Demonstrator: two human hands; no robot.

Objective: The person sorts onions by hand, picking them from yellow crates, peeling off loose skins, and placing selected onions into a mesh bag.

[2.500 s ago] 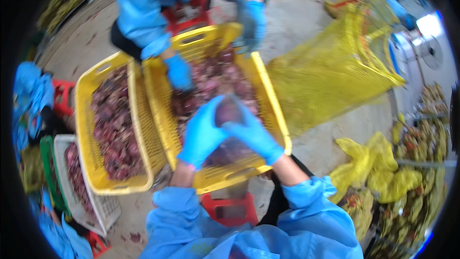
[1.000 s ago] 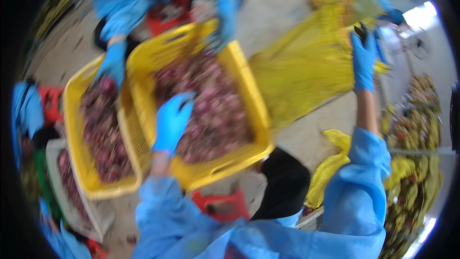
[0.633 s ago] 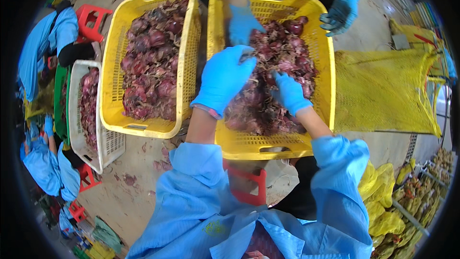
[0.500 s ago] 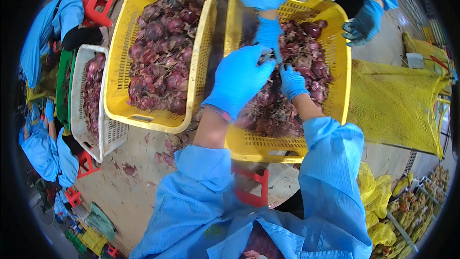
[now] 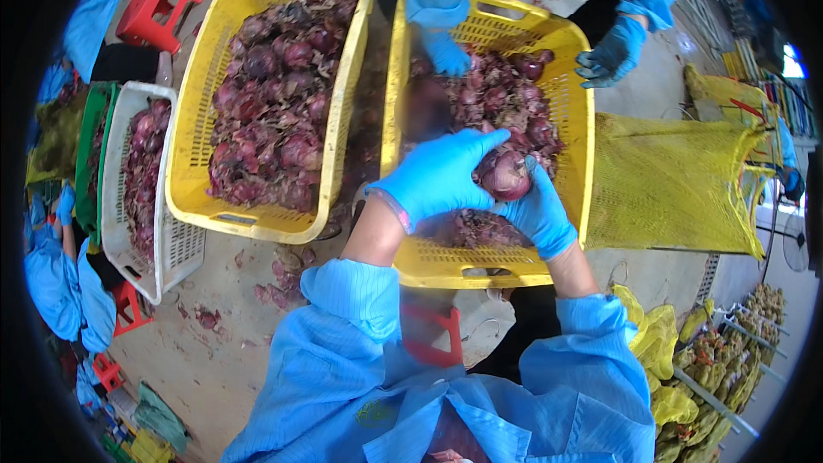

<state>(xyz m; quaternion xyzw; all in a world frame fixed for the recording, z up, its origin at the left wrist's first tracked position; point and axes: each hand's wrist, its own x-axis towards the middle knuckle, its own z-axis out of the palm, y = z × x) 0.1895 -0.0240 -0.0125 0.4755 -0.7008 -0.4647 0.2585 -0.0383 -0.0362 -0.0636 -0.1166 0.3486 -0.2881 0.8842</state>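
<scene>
While the onion (image 5: 504, 177) is cradled between two gloved hands, it is held up over the near half of the basket (image 5: 557, 278), well inside the near edge. By the left hand (image 5: 441, 173) it is gripped from the left, the fingers half open and curved round it, with one digit laid out along the top. By the right hand (image 5: 542, 213) it is steadied from the right and below, the digits partly closed; whether a tool is also held there cannot be told.

The grip is probably best made firm but light, so that any loose skin can be rubbed away without bruising. If the onion is turned by one hand and braced by the other, all its sides should be reached, and scraps should be caught within the basket's walls. Farther off, a co-worker's hand (image 5: 446, 53) is placed inside the basket towards the far left corner, and the other (image 5: 614, 53) is held by the right edge; both should be given room.
</scene>
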